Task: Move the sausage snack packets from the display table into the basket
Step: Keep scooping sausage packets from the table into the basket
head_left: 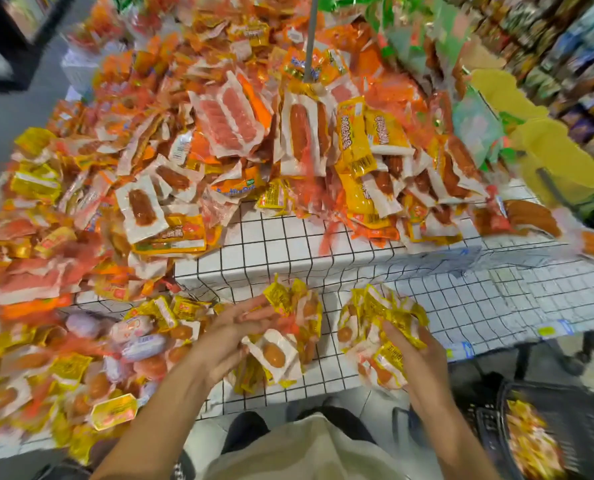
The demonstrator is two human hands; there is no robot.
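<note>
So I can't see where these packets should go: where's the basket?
The basket sits low at the frame's bottom right, on the floor below the table edge, beside the right hand.

Each hand, left point(233, 336) and right point(415, 344), holds sausage packets point(378, 327) above the gridded table point(461, 306).

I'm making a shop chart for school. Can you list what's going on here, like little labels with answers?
place: display table with a white grid cover
on it: heaped sausage snack packets
left hand: holding a bunch of yellow packets
right hand: gripping another bunch of packets
basket: dark, low at the person's right, some packets already inside
picture: blurry at the edges
</note>
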